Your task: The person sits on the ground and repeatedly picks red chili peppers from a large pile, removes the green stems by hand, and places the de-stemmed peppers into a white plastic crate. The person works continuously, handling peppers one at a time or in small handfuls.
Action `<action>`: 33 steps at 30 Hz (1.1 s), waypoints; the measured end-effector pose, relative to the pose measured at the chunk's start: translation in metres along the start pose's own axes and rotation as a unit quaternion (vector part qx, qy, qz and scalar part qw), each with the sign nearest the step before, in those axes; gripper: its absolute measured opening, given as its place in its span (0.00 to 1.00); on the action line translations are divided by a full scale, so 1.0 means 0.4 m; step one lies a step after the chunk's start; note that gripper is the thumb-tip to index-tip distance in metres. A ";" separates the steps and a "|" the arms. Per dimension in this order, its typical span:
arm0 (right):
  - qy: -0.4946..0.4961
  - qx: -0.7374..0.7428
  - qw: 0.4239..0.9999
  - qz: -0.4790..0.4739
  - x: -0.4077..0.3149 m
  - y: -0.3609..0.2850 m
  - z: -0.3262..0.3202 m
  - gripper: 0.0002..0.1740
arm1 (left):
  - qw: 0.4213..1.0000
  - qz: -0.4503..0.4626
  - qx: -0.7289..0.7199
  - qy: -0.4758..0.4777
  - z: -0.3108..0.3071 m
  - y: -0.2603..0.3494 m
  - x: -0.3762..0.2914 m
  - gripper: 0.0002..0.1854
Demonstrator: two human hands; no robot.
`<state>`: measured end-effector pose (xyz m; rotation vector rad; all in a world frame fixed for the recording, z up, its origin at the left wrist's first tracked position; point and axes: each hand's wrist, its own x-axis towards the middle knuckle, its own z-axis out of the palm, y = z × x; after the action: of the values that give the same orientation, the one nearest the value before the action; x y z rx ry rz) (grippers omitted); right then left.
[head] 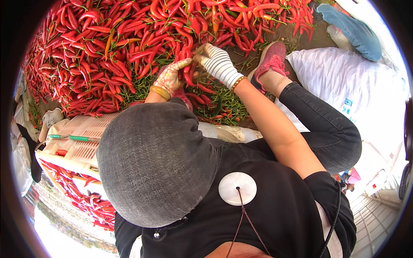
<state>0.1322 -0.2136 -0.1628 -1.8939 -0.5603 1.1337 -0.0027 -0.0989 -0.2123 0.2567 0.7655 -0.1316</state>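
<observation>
My left hand (169, 79), in a floral glove with a yellow bangle at the wrist, is closed around a few red chili peppers (187, 77). Its thumb lies across them. Beside it is my right hand (221, 64), gloved in white with dark stripes, its stained fingertips bent close to the left thumb and the held peppers. Whether those fingertips grip a stem is too small to tell. A large pile of red chili peppers (106, 51) rises in front of both hands. Below them lies a heap of green pepper stems (226, 104) with some red peppers among it.
A pale slatted plastic crate (92, 127) stands at the left, with a green-gripped handle and red peppers in or behind it. White sacks (338, 74), one bearing writing, lie right of my bent leg (322, 119). Blue cloth (351, 30) rests at the upper right.
</observation>
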 end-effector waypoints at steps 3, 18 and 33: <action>-0.018 -0.298 0.951 -0.084 0.004 -0.003 -0.014 0.16 | 0.999 -0.001 0.041 0.014 -0.004 0.003 -0.010 0.07; 0.172 -0.467 0.866 0.046 0.074 0.149 -0.279 0.19 | 0.998 0.019 0.028 -0.054 -0.007 0.014 -0.003 0.17; 0.046 -0.148 0.987 -0.033 0.010 0.054 -0.037 0.14 | 0.996 -0.045 0.014 -0.077 -0.003 0.007 -0.017 0.21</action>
<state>0.1462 -0.2291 -0.1791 -2.1512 -0.7671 0.9549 -0.0079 -0.0956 -0.2080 0.2368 0.6214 -0.2444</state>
